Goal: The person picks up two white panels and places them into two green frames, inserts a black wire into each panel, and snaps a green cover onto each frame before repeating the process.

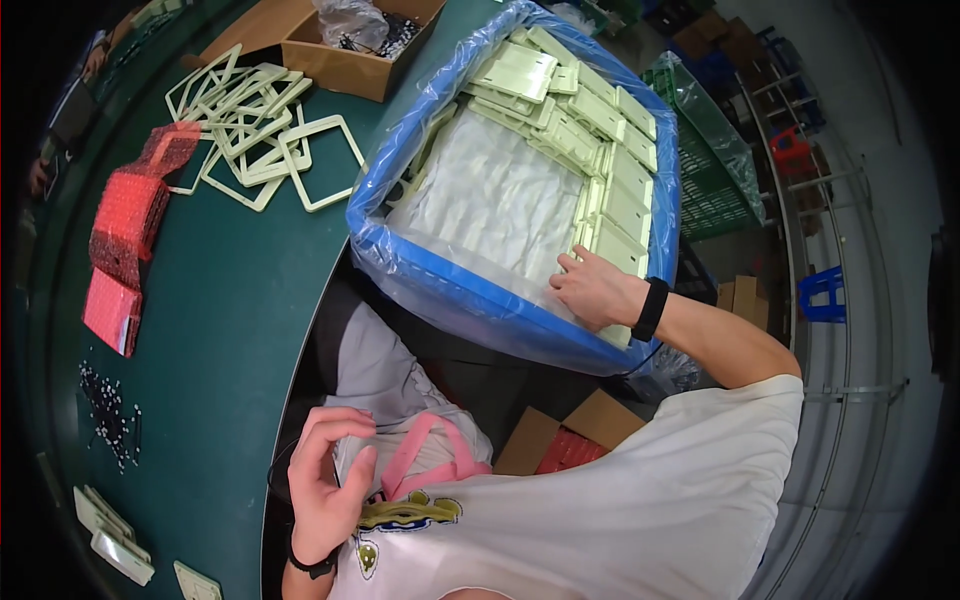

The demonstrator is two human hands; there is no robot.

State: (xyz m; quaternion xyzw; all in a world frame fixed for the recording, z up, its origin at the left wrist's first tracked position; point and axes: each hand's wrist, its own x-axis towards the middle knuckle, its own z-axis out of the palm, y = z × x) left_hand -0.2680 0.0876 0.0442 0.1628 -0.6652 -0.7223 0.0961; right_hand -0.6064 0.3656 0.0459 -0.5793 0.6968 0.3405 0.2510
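Observation:
My right hand (pixel 597 290) reaches into the near right corner of a blue plastic crate (pixel 470 295) lined with clear film. Its fingers are curled beside cream plastic panels (pixel 622 190); what they grip, if anything, is hidden. The panels stand in tilted rows along the crate's right side and lie stacked at its far end. White sheeting (pixel 490 190) covers the left and middle of the inside. Near my lap, beside the table edge, my left hand (pixel 330 480) is raised with bent fingers, thumb apart, holding nothing.
On the green table (pixel 230 310) lie cream frames (pixel 265 135), red bubble-wrap pouches (pixel 130 225), small black-and-white parts (pixel 108 410) and cream panels (pixel 112 530). A cardboard box (pixel 360 55) stands at the back. Below the crate sits an open carton (pixel 530 440); a green crate (pixel 700 150) is to the right.

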